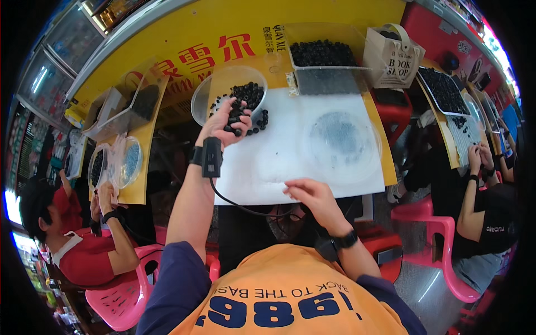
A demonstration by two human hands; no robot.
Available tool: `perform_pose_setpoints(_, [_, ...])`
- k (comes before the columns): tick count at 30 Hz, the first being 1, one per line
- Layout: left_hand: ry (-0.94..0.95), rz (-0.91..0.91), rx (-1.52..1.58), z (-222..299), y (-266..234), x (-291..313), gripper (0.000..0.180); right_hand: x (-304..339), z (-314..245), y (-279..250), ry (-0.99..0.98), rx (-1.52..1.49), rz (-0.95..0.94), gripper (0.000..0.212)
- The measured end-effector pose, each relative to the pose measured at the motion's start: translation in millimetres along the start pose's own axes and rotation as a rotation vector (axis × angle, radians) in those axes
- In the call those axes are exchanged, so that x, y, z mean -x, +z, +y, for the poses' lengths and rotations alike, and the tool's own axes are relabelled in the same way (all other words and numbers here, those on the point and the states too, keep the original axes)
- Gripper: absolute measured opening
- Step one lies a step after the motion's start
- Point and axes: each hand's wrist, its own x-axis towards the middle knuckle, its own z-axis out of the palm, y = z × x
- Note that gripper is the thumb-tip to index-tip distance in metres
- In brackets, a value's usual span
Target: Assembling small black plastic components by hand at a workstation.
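Observation:
My left hand [223,124] is palm up with its fingers curled around a handful of black beads [239,118]. It is at the near edge of a clear round bowl [201,91], in which more black beads [249,94] lie. Several loose beads [264,118] sit on the white board [268,162] beside the bowl. Over the board's front edge, my right hand [314,200] has its thumb and forefinger drawn together; anything between them is too small to make out. A round clear tray [312,167] holding a thin layer of tiny bluish pieces [340,137] is beyond it.
A clear bin of black beads [322,54] stands at the board's far edge, beside a cream tote bag [391,58]. A yellow panel [184,33] rises behind. People work at tables on both sides; pink chairs [120,296] flank me. A black cable [240,207] hangs from my left wrist.

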Motion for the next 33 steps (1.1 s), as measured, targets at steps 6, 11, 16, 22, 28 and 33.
perform_pose_setpoints(6, [-0.085,0.078,0.077,-72.9,-26.2,-17.2,0.021,-79.8,45.8,28.3,-0.042,-0.699,0.144,0.045])
perform_pose_setpoints(11, [0.513,0.378,-0.381,-101.4,-36.3,-58.6,0.029,-127.9,46.2,48.9,-0.306,-0.726,0.33,0.064])
perform_pose_setpoints(16, [0.877,0.379,-0.728,-108.6,-43.2,-75.1,0.027,-156.6,61.4,44.6,-0.388,-0.813,0.408,0.068])
perform_pose_setpoints(22, [0.976,0.192,-1.038,-110.2,-56.5,-67.6,0.035,-151.4,53.2,43.7,-0.422,-0.752,0.371,0.068])
perform_pose_setpoints(28, [0.94,0.07,-0.793,-118.2,-57.9,-57.2,0.047,-147.5,51.5,47.0,-0.44,-0.746,0.383,0.069])
perform_pose_setpoints(33, [0.934,0.091,-0.727,-123.1,-50.3,-41.0,0.05,-144.5,49.4,45.5,-0.494,-0.677,0.401,0.065])
